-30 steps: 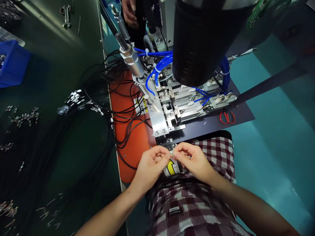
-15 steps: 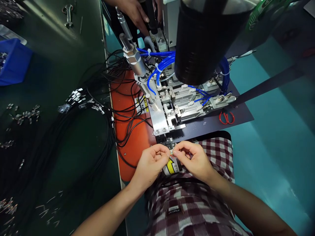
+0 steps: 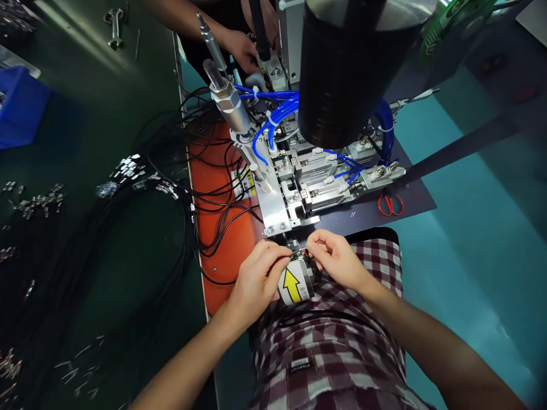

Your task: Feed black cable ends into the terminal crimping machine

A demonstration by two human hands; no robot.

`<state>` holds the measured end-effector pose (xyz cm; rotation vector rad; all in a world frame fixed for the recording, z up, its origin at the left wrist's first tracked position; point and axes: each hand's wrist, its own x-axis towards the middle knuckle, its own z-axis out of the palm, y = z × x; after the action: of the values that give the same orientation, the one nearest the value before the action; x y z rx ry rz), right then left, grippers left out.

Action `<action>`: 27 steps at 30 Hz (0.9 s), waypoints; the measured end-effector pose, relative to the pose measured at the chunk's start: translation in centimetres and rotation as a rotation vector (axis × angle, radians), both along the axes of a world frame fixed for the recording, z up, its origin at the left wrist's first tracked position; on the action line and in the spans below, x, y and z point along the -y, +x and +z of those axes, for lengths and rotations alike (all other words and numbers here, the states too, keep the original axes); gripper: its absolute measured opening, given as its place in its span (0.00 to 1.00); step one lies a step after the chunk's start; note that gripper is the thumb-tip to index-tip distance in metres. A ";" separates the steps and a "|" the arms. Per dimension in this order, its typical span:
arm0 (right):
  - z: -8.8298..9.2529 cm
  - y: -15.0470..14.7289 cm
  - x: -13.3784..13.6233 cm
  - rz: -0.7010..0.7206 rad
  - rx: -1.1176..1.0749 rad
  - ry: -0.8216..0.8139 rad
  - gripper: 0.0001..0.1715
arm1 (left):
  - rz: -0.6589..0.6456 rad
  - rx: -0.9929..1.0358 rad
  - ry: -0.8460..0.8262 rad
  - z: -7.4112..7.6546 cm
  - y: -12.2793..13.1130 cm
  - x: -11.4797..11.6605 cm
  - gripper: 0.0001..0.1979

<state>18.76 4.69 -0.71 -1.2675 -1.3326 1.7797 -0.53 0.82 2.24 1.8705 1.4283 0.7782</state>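
My left hand (image 3: 257, 277) and my right hand (image 3: 334, 257) meet at the front edge of a small metal machine (image 3: 299, 188). Both are closed in a pinch on a thin black cable end (image 3: 299, 252) with a red tip, stretched between their fingertips. It sits just over a black slotted fixture (image 3: 294, 246) at the machine's front. A white cylinder with a yellow arrow label (image 3: 294, 286) lies right below my hands, against my checked shirt.
Black cables (image 3: 171, 193) loop over the orange base (image 3: 222, 228) and the green bench, with several small metal connectors (image 3: 128, 168). Red scissors (image 3: 390, 204) lie on the dark plate. A large black cylinder (image 3: 342, 74) overhangs. Another person's hand (image 3: 243, 48) works behind the machine. A blue bin (image 3: 19, 105) stands far left.
Both my hands have moved forward and a little up toward the machine's front fixture, uncovering the yellow arrow label. The other person's hand has reached lower behind the machine.
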 end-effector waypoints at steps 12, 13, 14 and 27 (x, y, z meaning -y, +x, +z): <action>-1.1 -1.1 -1.1 0.032 0.105 0.053 0.11 | -0.167 -0.402 0.309 -2.2 -1.7 -0.7 0.17; -1.1 -1.2 -1.1 0.034 0.111 0.056 0.11 | -0.167 -0.401 0.304 -2.2 -1.7 -0.7 0.17; -1.0 -1.2 -1.1 0.035 0.116 0.057 0.11 | -0.167 -0.401 0.301 -2.2 -1.7 -0.6 0.17; -1.0 -1.2 -1.1 0.037 0.221 0.108 0.10 | -0.161 -0.464 0.342 -2.2 -1.5 -0.7 0.17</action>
<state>17.54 5.76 -1.71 -1.4192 -1.5612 1.6044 -2.04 1.56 0.02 2.5207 1.4527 0.5549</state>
